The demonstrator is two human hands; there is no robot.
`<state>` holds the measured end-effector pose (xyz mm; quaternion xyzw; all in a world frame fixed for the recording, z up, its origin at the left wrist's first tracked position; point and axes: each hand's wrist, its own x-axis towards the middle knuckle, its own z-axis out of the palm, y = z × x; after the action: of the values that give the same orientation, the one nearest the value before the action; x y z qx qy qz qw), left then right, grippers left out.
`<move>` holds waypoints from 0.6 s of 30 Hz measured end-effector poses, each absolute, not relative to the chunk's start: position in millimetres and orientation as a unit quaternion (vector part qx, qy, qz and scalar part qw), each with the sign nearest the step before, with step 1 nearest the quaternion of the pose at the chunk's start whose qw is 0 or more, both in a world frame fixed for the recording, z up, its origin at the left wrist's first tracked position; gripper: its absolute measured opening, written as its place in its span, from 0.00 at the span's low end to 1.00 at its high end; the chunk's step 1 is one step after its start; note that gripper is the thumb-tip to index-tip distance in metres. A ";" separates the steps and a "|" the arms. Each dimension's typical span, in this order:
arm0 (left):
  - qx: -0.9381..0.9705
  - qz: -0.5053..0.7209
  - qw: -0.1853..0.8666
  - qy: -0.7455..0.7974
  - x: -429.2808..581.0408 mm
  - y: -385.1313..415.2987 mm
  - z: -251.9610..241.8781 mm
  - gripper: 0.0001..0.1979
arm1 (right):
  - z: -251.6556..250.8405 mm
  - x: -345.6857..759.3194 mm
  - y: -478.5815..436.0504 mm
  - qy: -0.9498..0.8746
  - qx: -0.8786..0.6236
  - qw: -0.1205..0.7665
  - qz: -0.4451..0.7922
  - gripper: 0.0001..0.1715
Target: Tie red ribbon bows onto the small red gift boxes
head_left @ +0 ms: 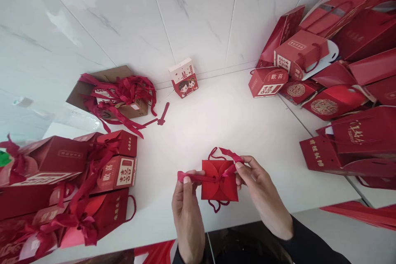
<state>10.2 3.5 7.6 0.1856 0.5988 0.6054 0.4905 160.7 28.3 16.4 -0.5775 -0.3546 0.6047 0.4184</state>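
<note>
A small red gift box (213,189) with petal-shaped top flaps stands near the front edge of the white table, a dark red cord loop sticking out on its far and near sides. Across its top runs a dark red ribbon (206,178), crossed or knotted at the middle; which of the two I cannot tell. My left hand (187,204) pinches one ribbon end between thumb and fingers at the box's left side. On the right, my right hand (258,185) grips the other ribbon end, its loose tip pointing up and left. Some fingertips are hidden behind the box.
Ribbon-tied red boxes (108,210) crowd the left side. Behind them sits an open cardboard box (136,109) full of loose ribbons. One small cartoon-printed box (187,84) stands by the tiled wall. Many red gift boxes and bags (328,99) are piled at the right.
</note>
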 end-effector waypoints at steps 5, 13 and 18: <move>0.237 0.656 0.423 0.579 -9.0 9.1 19.6 0.15 | 23.3 168.8 28.7 -0.314 -0.565 0.447 0.619 0.21; 0.482 0.512 0.376 0.603 -19.8 47.7 44.7 0.21 | 46.7 164.5 46.2 -0.430 -0.517 0.448 0.589 0.18; 0.505 0.451 0.407 0.613 -15.5 72.9 43.8 0.24 | 47.9 161.0 57.6 -0.476 -0.531 0.401 0.575 0.23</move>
<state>-15.5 72.9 43.8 0.5052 0.6129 0.4512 0.4069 161.0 57.6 47.9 -0.5311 -0.4758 0.5752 0.4009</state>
